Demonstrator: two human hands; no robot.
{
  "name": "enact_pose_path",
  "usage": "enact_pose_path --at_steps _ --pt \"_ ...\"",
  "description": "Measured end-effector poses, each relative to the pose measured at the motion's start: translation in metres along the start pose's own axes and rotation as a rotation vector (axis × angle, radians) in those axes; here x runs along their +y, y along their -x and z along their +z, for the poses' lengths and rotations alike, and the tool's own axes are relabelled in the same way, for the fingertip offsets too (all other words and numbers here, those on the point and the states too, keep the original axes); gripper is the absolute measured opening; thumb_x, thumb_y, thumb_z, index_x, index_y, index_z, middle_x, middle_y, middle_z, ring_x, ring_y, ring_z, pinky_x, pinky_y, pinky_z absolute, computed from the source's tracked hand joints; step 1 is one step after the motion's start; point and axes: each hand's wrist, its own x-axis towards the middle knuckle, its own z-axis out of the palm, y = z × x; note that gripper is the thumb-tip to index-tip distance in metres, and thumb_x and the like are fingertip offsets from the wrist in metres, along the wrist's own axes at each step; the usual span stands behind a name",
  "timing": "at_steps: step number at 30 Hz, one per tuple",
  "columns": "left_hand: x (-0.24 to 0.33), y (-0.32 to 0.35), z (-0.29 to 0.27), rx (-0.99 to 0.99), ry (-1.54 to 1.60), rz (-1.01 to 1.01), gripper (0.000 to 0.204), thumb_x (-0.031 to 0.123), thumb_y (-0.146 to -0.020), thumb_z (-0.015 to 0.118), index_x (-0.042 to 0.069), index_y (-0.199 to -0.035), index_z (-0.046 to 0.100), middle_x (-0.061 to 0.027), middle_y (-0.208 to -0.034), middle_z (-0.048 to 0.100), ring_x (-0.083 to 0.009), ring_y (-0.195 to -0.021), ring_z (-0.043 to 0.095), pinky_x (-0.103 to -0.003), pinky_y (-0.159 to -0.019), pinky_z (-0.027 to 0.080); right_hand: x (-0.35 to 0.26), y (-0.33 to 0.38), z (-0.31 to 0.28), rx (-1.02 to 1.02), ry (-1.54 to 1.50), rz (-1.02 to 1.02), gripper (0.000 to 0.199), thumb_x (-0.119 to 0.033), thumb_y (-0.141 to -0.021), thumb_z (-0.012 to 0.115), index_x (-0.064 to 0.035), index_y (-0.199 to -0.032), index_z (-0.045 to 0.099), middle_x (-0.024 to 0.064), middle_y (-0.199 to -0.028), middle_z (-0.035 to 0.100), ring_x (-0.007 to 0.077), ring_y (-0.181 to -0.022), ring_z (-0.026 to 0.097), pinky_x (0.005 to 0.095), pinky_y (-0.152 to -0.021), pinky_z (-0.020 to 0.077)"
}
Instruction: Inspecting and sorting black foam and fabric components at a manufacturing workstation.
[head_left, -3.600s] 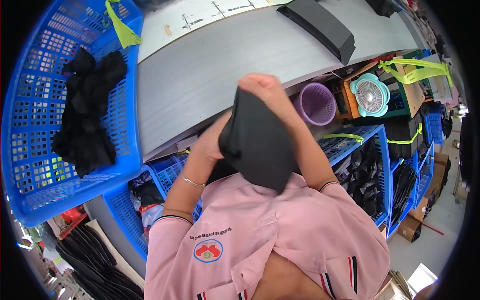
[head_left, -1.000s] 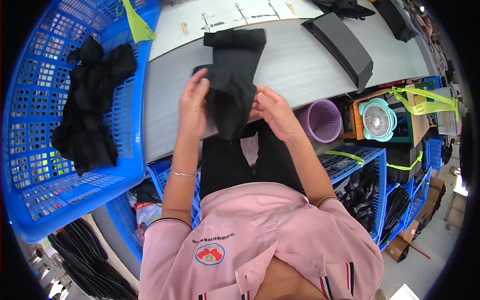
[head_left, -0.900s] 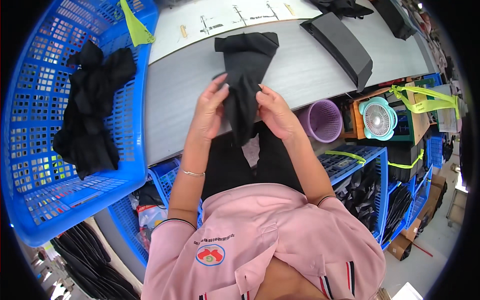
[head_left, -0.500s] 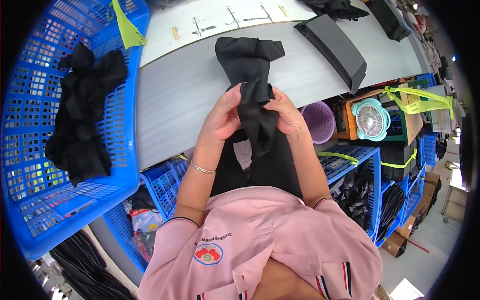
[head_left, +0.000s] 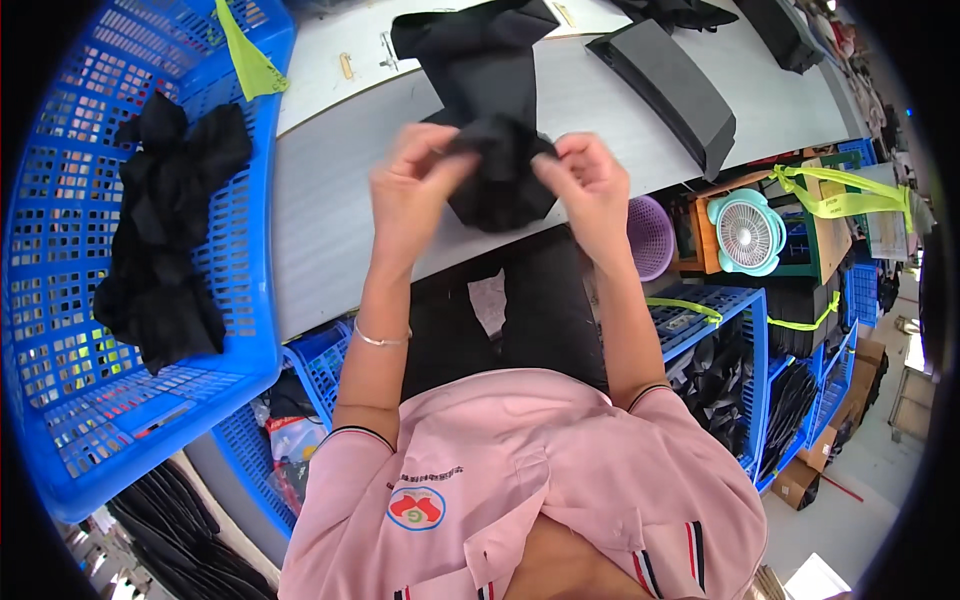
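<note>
A black fabric piece stretches from the far side of the grey table toward me, its near end bunched and blurred by motion. On the left of that bunched end, my left hand pinches the cloth between thumb and fingers. My right hand grips the opposite side in the same way. The fabric's wide far end lies folded over the table's white strip. Exactly how the edges between my fingers are folded cannot be made out.
To the left stands a big blue plastic basket with crumpled black fabric pieces inside. A dark stack of flat pieces lies right of the cloth. Beyond the table's right edge are a purple basket, a turquoise fan and blue crates.
Both hands have moved away from my body and further apart. The cloth has gone with them; its near end, which hung over my lap, is now gathered above the table.
</note>
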Motion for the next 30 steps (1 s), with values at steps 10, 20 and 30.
enact_pose_path --at_steps 10,20,30 --pt "-0.026 0.019 0.02 0.177 0.053 -0.138 0.041 -0.003 -0.083 0.069 0.005 -0.122 0.059 -0.005 -0.097 0.064 -0.0048 -0.06 0.053 -0.022 -0.058 0.045 0.038 0.004 0.004 0.084 0.113 0.139 0.03 -0.02 -0.096 0.064 0.004 -0.114 0.06 0.005 -0.079 0.063 0.0093 -0.052 0.058 0.0244 -0.05 0.0443" --pt "-0.015 0.014 -0.001 0.2 -0.474 -0.005 0.058 -0.011 -0.074 0.061 0.01 -0.128 0.061 -0.0039 -0.11 0.064 -0.0075 -0.063 0.049 -0.023 -0.057 0.044 0.041 -0.008 -0.036 0.103 0.456 0.067 0.043 -0.014 -0.088 0.071 -0.0001 -0.126 0.055 0.004 -0.065 0.055 0.0095 -0.059 0.055 0.0287 -0.058 0.0458" --pt "0.005 0.044 0.015 0.332 -0.291 0.11 0.047 0.001 -0.087 0.069 0.001 -0.132 0.055 -0.0085 -0.132 0.053 -0.0123 -0.091 0.057 -0.023 -0.071 0.05 0.035 -0.097 -0.233 0.401 1.44 -0.268 0.052 -0.04 -0.081 0.076 -0.0156 -0.125 0.066 0.0085 -0.117 0.064 0.0304 -0.111 0.058 0.0393 -0.094 0.0469"
